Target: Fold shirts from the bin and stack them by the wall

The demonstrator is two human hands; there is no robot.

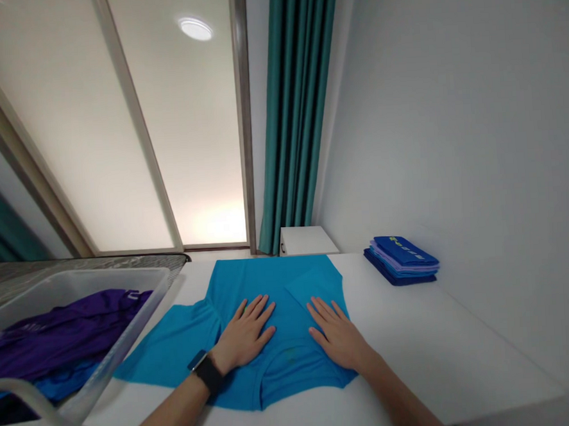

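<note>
A bright blue T-shirt (274, 278) is spread on the white table, its neckline toward me. One sleeve sticks out to the left; the right side appears folded inward. My left hand (244, 334), with a dark watch (205, 371) on the wrist, lies flat on the shirt left of its middle, fingers spread. On the shirt's right part rests my right hand (337, 335), also flat with fingers apart. Neither hand grips the fabric.
At the left stands a translucent plastic bin (146, 279) holding purple and blue clothes (74, 328). A stack of folded clothes (403, 260) sits at the right by the wall. Beyond the white table (419, 359) are a small white cabinet (308, 239) and a green curtain (297, 109).
</note>
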